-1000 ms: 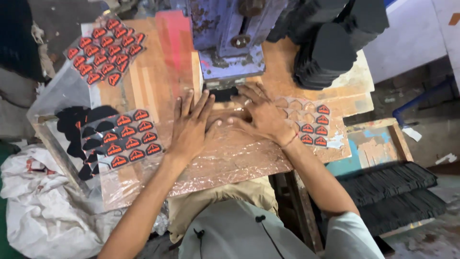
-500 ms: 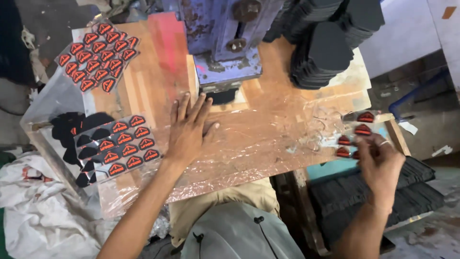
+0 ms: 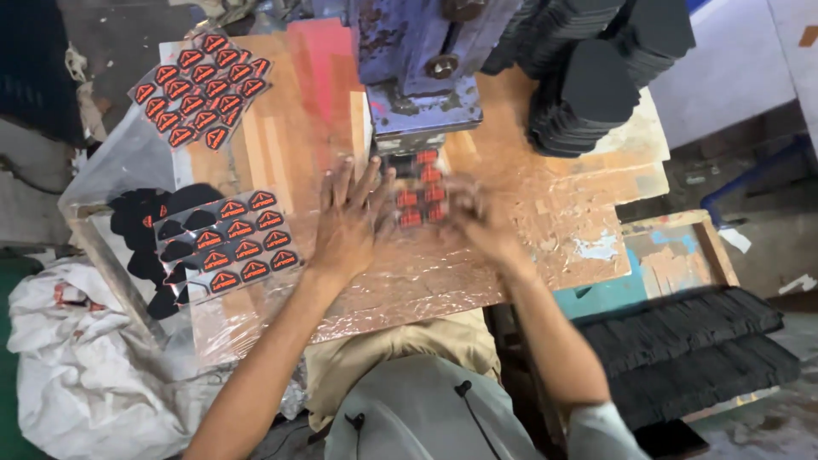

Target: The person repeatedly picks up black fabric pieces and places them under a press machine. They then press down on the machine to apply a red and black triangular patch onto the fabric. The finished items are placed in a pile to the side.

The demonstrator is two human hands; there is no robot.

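Seen from above, a person works at a wooden bench [image 3: 281, 145] covered in clear film. The left hand [image 3: 349, 226] lies flat at centre frame, fingers spread, holding nothing. The right hand [image 3: 473, 217], blurred, seems half-curled on a strip of red-and-black badges [image 3: 422, 192] just below the blue press [image 3: 417, 68] (grip unclear). The step looks like feeding the strip under the press head; next it needs squaring there. More badge sheets [image 3: 230, 243] lie at left.
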